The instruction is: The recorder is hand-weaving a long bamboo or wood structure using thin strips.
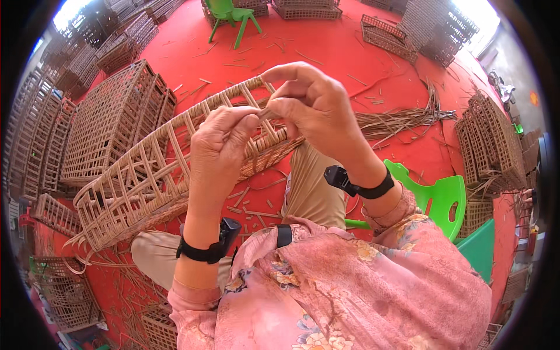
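A long woven basket [153, 153] of brown strips lies slantwise across my lap, its wrapped rim and open lattice side facing up. Over its right end my two hands meet. My left hand [224, 137] is closed, thumb and forefinger pinching a thin weaving strip [263, 112]. My right hand [309, 99] pinches the same strip from the other side, its forefinger curled near the basket's rim. Most of the strip is hidden by the fingers, and where it runs I cannot tell.
Loose strips lie in a bundle [402, 119] on the red floor to the right. Stacks of woven baskets [108, 125] stand at left, at right and behind. A green plastic chair [437, 195] is at my right, another green chair [230, 13] farther off. Short cut scraps litter the floor.
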The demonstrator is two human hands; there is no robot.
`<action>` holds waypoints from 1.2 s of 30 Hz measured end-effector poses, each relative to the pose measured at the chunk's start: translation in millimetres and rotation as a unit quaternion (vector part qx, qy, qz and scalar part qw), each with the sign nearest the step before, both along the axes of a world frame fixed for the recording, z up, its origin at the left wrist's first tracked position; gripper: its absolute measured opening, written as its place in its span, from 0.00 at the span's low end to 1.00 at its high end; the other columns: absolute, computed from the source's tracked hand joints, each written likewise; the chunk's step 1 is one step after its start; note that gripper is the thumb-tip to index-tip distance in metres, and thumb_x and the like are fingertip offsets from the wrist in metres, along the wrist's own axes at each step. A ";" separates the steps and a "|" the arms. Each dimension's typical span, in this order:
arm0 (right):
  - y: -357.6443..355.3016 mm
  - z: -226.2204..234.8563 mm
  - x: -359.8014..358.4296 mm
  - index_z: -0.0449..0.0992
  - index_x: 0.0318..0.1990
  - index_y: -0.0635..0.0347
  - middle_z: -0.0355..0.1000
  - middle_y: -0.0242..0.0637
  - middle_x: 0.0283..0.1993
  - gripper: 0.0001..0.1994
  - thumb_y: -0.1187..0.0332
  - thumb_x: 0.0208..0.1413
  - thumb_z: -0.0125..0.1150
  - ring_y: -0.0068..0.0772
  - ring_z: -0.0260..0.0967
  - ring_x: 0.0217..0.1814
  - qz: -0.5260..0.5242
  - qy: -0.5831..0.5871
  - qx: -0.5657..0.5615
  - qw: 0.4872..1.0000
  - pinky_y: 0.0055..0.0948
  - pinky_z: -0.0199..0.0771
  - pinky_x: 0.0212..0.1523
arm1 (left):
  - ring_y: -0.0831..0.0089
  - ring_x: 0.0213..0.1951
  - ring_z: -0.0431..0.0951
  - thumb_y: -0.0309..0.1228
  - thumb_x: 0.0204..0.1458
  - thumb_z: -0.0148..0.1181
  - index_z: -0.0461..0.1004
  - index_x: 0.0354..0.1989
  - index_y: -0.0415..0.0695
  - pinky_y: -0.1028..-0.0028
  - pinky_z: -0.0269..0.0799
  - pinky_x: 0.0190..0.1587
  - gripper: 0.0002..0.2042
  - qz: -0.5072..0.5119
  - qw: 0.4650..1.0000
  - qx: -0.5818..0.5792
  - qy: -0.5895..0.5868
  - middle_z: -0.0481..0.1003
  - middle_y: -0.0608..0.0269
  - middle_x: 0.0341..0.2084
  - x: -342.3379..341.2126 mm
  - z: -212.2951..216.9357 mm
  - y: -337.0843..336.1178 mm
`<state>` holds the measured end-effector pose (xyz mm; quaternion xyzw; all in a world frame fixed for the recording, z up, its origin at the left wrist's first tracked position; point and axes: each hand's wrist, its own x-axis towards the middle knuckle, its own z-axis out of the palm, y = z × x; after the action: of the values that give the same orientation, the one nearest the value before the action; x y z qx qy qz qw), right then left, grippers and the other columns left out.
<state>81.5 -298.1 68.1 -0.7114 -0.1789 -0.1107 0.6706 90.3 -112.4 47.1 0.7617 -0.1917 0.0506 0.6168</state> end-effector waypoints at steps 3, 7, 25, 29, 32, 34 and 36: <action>2.4 -11.8 18.6 0.73 0.54 0.68 0.78 0.49 0.33 0.13 0.74 0.63 0.55 0.35 0.78 0.30 -0.050 0.007 -0.118 0.992 0.33 0.77 0.32 | 0.77 0.34 0.76 0.26 0.58 0.63 0.78 0.47 0.37 0.75 0.71 0.40 0.10 0.079 0.997 -0.001 -0.002 0.76 0.62 0.27 -2.4 -1.2 -6.1; 4.0 -36.1 29.4 0.71 0.57 0.67 0.77 0.58 0.33 0.17 0.70 0.62 0.51 0.55 0.77 0.35 -0.111 -0.020 -0.335 0.935 0.47 0.76 0.39 | 0.61 0.32 0.79 0.28 0.55 0.65 0.76 0.45 0.40 0.64 0.72 0.40 0.11 0.202 0.954 0.217 -0.041 0.78 0.57 0.25 -4.0 -5.0 -9.2; -32.5 -23.4 30.9 0.79 0.49 0.63 0.76 0.42 0.27 0.16 0.77 0.51 0.61 0.28 0.74 0.28 -0.084 -0.028 -0.211 0.973 0.30 0.74 0.32 | 0.55 0.36 0.75 0.30 0.56 0.62 0.77 0.39 0.43 0.59 0.69 0.43 0.06 0.201 0.890 0.262 -0.316 0.78 0.56 0.27 13.6 -25.1 -37.7; -62.9 -4.7 12.4 0.78 0.51 0.63 0.76 0.33 0.29 0.15 0.81 0.55 0.62 0.14 0.71 0.29 -0.064 0.013 -0.139 0.988 0.22 0.72 0.28 | 0.56 0.39 0.77 0.30 0.59 0.61 0.80 0.41 0.40 0.62 0.70 0.45 0.08 0.059 0.977 0.111 -0.170 0.80 0.53 0.32 23.1 -19.8 -57.1; -77.4 0.4 13.3 0.75 0.54 0.65 0.77 0.32 0.31 0.17 0.79 0.56 0.63 0.15 0.73 0.31 -0.045 -0.005 -0.072 0.996 0.21 0.73 0.30 | 0.78 0.34 0.77 0.29 0.64 0.58 0.80 0.44 0.36 0.76 0.72 0.41 0.09 -0.044 0.993 0.037 -0.098 0.79 0.62 0.30 26.5 -20.5 -69.9; -74.5 -7.3 28.5 0.70 0.61 0.66 0.78 0.36 0.37 0.23 0.77 0.58 0.66 0.14 0.68 0.29 -0.072 0.027 -0.111 0.991 0.16 0.68 0.28 | 0.83 0.29 0.74 0.27 0.63 0.58 0.80 0.41 0.35 0.80 0.70 0.35 0.08 -0.008 0.999 -0.036 0.018 0.77 0.66 0.26 26.6 -22.5 -75.4; -67.5 -20.2 43.1 0.69 0.62 0.67 0.79 0.38 0.39 0.25 0.75 0.58 0.67 0.19 0.72 0.33 -0.221 0.000 -0.205 0.954 0.20 0.73 0.31 | 0.74 0.27 0.77 0.28 0.62 0.59 0.80 0.40 0.35 0.73 0.72 0.34 0.08 0.022 0.999 -0.009 0.034 0.79 0.60 0.26 26.0 -25.2 -80.3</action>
<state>124.6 -365.6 47.9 -0.8552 -0.0361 -0.2170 0.4694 116.3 -192.7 21.9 0.7616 -0.1534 0.0403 0.6284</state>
